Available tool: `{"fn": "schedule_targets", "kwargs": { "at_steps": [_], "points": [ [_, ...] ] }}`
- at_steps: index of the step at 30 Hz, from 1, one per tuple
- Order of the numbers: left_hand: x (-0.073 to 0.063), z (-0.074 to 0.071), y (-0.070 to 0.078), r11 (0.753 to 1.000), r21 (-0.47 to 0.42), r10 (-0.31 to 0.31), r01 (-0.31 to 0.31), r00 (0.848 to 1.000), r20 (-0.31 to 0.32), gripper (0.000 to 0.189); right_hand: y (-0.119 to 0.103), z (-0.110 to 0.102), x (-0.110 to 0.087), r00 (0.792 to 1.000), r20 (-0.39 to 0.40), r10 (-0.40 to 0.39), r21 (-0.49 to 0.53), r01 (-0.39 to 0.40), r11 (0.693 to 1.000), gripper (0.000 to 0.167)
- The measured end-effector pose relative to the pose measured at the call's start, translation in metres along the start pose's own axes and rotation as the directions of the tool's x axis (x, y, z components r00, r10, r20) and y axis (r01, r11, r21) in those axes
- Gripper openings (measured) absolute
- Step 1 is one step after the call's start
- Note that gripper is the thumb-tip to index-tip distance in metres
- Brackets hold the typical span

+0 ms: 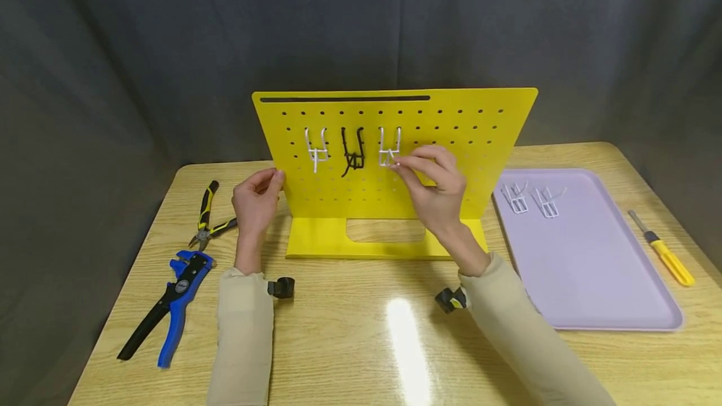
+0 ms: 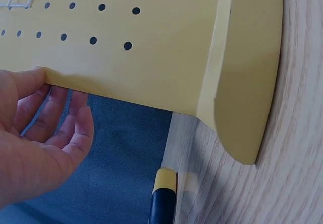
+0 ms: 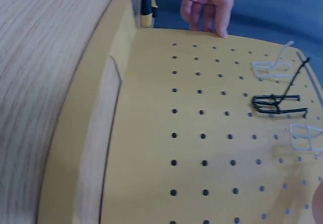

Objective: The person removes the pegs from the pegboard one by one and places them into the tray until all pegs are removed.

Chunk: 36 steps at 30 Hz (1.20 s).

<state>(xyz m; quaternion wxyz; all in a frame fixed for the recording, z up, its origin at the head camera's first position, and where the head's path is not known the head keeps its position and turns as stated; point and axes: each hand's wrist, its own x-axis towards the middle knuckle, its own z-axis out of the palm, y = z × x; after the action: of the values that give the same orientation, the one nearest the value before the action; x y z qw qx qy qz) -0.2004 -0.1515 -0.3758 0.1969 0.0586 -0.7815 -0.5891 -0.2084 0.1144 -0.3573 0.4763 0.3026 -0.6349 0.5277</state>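
Note:
An upright yellow pegboard [image 1: 372,207] stands at the middle of the table. My left hand [image 1: 256,199] grips its left edge, thumb on the front face and fingers behind, as the left wrist view shows. With thumb and fingertips my right hand [image 1: 440,183] pinches the projecting prong of a white wire hook [image 1: 389,154], whose upper ends sit at the holes. Left of that hook hang a black wire hook [image 1: 353,158] and another white hook [image 1: 318,154], in the same row. In the right wrist view only a sliver of the right hand shows at the edge.
A lilac tray [image 1: 592,268] on the right bears two white wire hooks [image 1: 546,202]. Beyond it lies a yellow-handled screwdriver [image 1: 671,262]. At left are yellow-and-black pliers [image 1: 205,208] and a blue-and-black wire stripper [image 1: 177,306]. A dark curtain [image 1: 338,17] hangs behind the table.

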Motion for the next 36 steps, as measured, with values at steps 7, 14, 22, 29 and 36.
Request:
{"fn": "schedule_targets", "kwargs": {
  "at_steps": [7, 14, 22, 29, 36],
  "points": [
    [0.008, 0.003, -0.019, 1.000, -0.007, -0.002, 0.002, 1.000, -0.008, 0.031, -0.009, -0.016, 0.003, 0.986, 0.069, 0.151, 0.146, -0.160, 0.976, 0.014],
    [-0.006, 0.000, 0.013, 1.000, 0.012, -0.006, 0.006, 1.000, 0.005, 0.028, -0.009, -0.034, 0.004, 0.972, 0.150, 0.180, 0.185, -0.206, 0.961, 0.009],
    [-0.010, -0.001, 0.023, 1.000, 0.019, -0.021, 0.021, 1.000, 0.009, 0.028, -0.012, -0.064, 0.005, 0.942, 0.293, 0.163, 0.210, -0.230, 0.950, 0.015],
    [-0.009, -0.002, 0.022, 0.999, 0.030, -0.029, 0.029, 0.999, 0.015, 0.029, -0.010, -0.090, -0.001, 0.921, 0.331, 0.204, 0.236, -0.290, 0.927, 0.018],
    [-0.004, 0.000, 0.013, 0.999, 0.024, -0.036, 0.036, 0.999, 0.017, 0.030, -0.004, -0.122, -0.009, 0.906, 0.310, 0.288, 0.232, -0.365, 0.901, 0.006]
  ]
}}
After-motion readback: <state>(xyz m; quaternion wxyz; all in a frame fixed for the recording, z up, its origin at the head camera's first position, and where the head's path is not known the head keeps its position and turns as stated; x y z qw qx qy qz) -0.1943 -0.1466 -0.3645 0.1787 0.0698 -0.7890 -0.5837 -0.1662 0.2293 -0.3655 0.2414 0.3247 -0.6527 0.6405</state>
